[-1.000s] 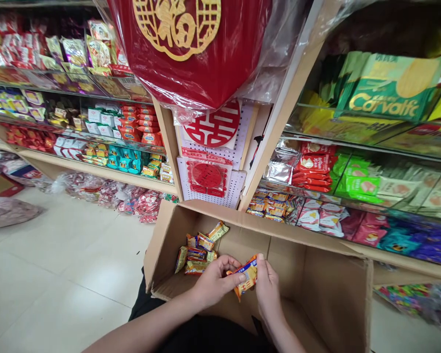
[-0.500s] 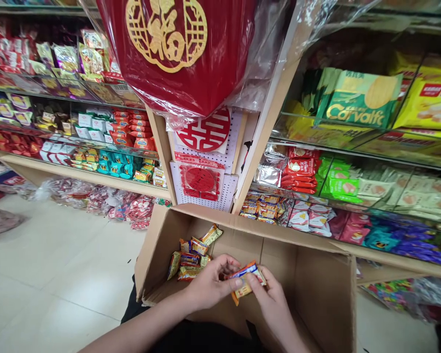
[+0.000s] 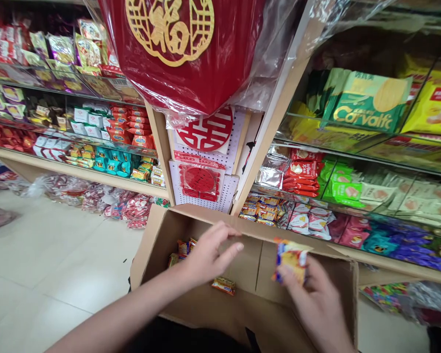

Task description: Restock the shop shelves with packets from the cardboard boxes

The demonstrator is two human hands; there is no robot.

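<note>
My right hand [image 3: 312, 294] is closed on a small wrapped snack packet [image 3: 293, 260], yellow and white with blue and orange edges, raised over the right part of the cardboard box [image 3: 275, 299]. Whether more than one packet is in that grip, I cannot tell. Over the box's left half is my left hand [image 3: 215, 250], empty, thumb and fingers apart. Below it a single snack packet [image 3: 223, 285] lies on the box floor. Several similar packets [image 3: 183, 246] sit in the box's left corner, partly hidden behind my left hand and forearm.
Shelves of wrapped snacks stand left [image 3: 113, 164] and right [image 3: 308, 215] behind the box, the right one close to its far rim. A red box in clear plastic [image 3: 183, 83] juts out above. Bagged goods [image 3: 125, 206] lie along the floor at left.
My hands have moved apart. The left let go and rose, fingers opening; the right carried a packet up and to the right. A packet now lies alone on the box floor.
</note>
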